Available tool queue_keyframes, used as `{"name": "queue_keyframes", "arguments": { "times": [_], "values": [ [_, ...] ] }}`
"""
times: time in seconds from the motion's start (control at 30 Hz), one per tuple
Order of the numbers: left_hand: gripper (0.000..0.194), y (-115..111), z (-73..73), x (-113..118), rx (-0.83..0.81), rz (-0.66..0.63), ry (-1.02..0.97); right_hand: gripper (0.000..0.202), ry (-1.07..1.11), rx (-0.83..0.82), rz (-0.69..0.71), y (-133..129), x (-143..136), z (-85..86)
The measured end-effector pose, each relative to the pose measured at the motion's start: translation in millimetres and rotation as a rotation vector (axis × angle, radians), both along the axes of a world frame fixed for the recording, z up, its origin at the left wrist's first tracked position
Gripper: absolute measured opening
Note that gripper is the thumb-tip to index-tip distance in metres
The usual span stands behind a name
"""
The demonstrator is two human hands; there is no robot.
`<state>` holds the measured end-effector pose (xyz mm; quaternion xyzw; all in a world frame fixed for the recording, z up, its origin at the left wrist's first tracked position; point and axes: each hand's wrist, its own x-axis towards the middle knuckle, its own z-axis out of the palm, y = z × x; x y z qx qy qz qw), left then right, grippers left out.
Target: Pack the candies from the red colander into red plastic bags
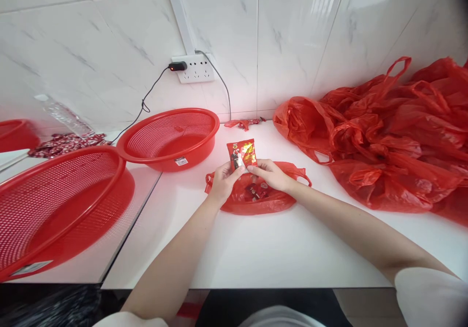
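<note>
Two wide red mesh baskets take up the left of your table [219,254]. Past the nearer basket [116,210], by the wall, lie a heap of red-and-white patterned wrappers or packets [69,144] and a clear plastic bottle [68,115]; how that heap fits into your work cannot be told from here. The farther basket [195,152] stands just beyond the nearer one, its white label facing you.

Next comes your left hand [222,182], its thumb and fingers pinching one side of a shiny red-and-gold packet [243,152]. That packet is up, above the open red bag [274,204], its printed front turned towards you. Its upper edge looks whole, so it seems unopened, though your fingers cover the lower part. Your right hand [271,174] grips its lower right corner, so both hands are on the same packet.

So far, this one packet is out of the bag and in your grasp. Below, darker red packets [258,190] remain inside the bag, so its contents look only partly dealt with; their count is hidden. Farthest right is a large pile of red plastic bags [395,137], some seemingly filled. Whether those are finished or waiting, you cannot tell.
</note>
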<state>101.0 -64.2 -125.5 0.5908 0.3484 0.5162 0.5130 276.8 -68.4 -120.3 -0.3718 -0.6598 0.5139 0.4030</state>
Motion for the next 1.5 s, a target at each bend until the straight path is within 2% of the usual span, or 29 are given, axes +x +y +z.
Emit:
{"name": "queue_keyframes", "arguments": {
  "times": [0.2, 0.33, 0.53, 0.63, 0.77, 0.87, 1.0, 1.27, 1.5],
  "values": [
    [0.031, -2, 0.5, 3, 0.009, -0.008, 0.047, 0.040, 0.045, 0.084, -0.052, 3, -2, -0.5],
    [0.026, -1, 0.8, 4, -0.011, -0.021, -0.004, 0.039, 0.056, 0.120, -0.073, 1, -3, 2.9],
    [0.021, -2, 3.0, 3, -0.043, -0.032, -0.077, 0.036, 0.104, 0.038, 0.028, -1, -2, 4.4],
    [0.021, 0, 1.6, 1, -0.071, -0.057, -0.087, 0.035, 0.101, 0.047, 0.054, 0, -2, 3.1],
    [0.022, 3, -2.1, 1, -0.113, -0.015, -0.038, 0.031, 0.037, 0.131, -0.028, 1, -3, 1.3],
    [0.026, 3, -3.8, 3, -0.181, 0.010, -0.075, 0.029, 0.039, 0.209, -0.103, 0, -6, -0.1],
    [0.022, 4, -3.7, 1, -0.220, 0.008, -0.133, 0.027, 0.059, 0.216, -0.162, 2, -6, -2.5],
    [0.018, 8, -4.1, -4, -0.147, 0.050, -0.095, 0.027, 0.070, 0.207, -0.155, 8, -2, -6.5],
    [0.014, 7, -2.1, -3, -0.056, 0.069, -0.063, 0.035, 0.087, 0.146, -0.128, 6, -3, -5.2]
  ]
}}
